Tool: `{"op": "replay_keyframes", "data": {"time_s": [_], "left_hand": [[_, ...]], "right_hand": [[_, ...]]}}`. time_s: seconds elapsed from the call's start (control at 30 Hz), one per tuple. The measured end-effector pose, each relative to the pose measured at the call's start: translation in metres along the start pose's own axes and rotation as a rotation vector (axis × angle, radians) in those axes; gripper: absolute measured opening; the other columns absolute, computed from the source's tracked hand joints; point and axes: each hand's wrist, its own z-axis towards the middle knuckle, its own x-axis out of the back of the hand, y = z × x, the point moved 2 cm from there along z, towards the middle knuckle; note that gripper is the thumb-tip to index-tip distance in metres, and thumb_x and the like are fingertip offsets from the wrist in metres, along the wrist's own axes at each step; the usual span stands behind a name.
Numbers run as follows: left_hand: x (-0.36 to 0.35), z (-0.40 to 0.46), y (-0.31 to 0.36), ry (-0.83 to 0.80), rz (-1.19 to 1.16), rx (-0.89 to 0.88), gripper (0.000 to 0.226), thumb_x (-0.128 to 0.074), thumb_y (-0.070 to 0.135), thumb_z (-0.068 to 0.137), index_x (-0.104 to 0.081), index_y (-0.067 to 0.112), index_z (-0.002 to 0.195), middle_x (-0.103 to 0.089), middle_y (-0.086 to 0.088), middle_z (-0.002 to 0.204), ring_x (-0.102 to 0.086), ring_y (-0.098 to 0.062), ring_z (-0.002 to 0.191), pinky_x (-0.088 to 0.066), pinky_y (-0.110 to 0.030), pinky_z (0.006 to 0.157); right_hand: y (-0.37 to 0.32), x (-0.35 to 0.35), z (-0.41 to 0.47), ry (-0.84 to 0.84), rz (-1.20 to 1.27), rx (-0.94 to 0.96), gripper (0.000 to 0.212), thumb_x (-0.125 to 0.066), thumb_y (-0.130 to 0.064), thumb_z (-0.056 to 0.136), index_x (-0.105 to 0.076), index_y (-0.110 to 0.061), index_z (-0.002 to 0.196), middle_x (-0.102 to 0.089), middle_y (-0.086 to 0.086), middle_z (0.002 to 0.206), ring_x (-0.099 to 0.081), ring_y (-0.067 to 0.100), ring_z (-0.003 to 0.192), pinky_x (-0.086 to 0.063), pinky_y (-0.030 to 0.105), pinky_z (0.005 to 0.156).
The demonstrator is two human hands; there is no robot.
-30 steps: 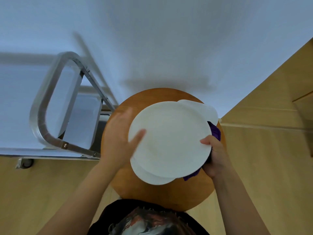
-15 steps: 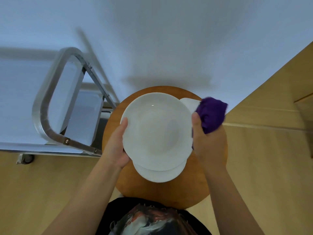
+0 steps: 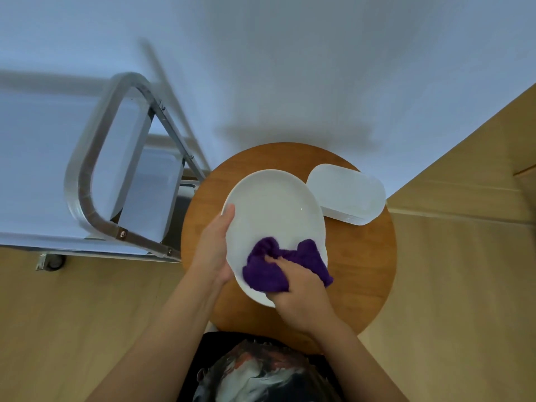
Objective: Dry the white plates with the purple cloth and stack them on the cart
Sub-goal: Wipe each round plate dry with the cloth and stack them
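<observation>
Pale wall behind, wood floor below, round wooden tabletop (image 3: 362, 256) in the middle. Left hand (image 3: 213, 250) gripping the left rim of the white plate (image 3: 272, 216), thumb on the upper face, other fingers hidden underneath; plate tilted and lifted off the tabletop. Right hand (image 3: 298, 288) bunched around the purple cloth (image 3: 269, 268), pressing it onto the plate's lower face. Second white dish (image 3: 346, 194) resting on the tabletop just beyond, near the far right edge. Cart (image 3: 95, 221) at left, metal frame beside the tabletop, no plates visible on its shelves.

Likely risks: plate held by one rim only, so a hard wipe near the opposite edge could lever it out of the grip, worse if wet. Could also swing into the dish behind, or clip the cart's frame during transfer.
</observation>
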Motion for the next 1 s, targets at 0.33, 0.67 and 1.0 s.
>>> {"op": "replay_keyframes", "data": {"time_s": [0.33, 0.67, 1.0], "left_hand": [[0.013, 0.019, -0.048, 0.099, 0.315, 0.068, 0.034, -0.044, 0.046, 0.096, -0.057, 0.03, 0.123, -0.065, -0.006, 0.116, -0.062, -0.03, 0.107, -0.05, -0.055, 0.09], [0.043, 0.039, -0.065, 0.242, 0.719, -0.075, 0.032, -0.037, 0.042, 0.099, -0.062, 0.022, 0.093, -0.067, -0.004, 0.091, -0.066, -0.024, 0.088, -0.057, -0.035, 0.071], [0.083, 0.075, -0.096, 0.285, 1.097, -0.157, 0.059, -0.035, 0.054, 0.095, -0.036, 0.02, 0.143, -0.052, -0.007, 0.13, -0.046, -0.032, 0.123, -0.045, -0.056, 0.096]], "right_hand": [[0.058, 0.054, -0.002, 0.386, 0.376, -0.436, 0.024, -0.055, -0.006, 0.085, -0.047, -0.012, 0.062, -0.044, 0.001, 0.052, -0.043, 0.018, 0.051, -0.034, 0.03, 0.052], [0.111, 0.066, 0.011, 0.721, 0.334, -0.57, 0.024, -0.056, -0.016, 0.085, -0.047, -0.015, 0.063, -0.05, 0.002, 0.059, -0.049, 0.02, 0.059, -0.041, 0.034, 0.059], [0.135, 0.048, 0.043, 0.63, 0.288, -0.582, 0.018, -0.061, -0.035, 0.089, -0.053, -0.019, 0.087, -0.056, -0.003, 0.074, -0.053, 0.011, 0.067, -0.039, 0.024, 0.056]]}}
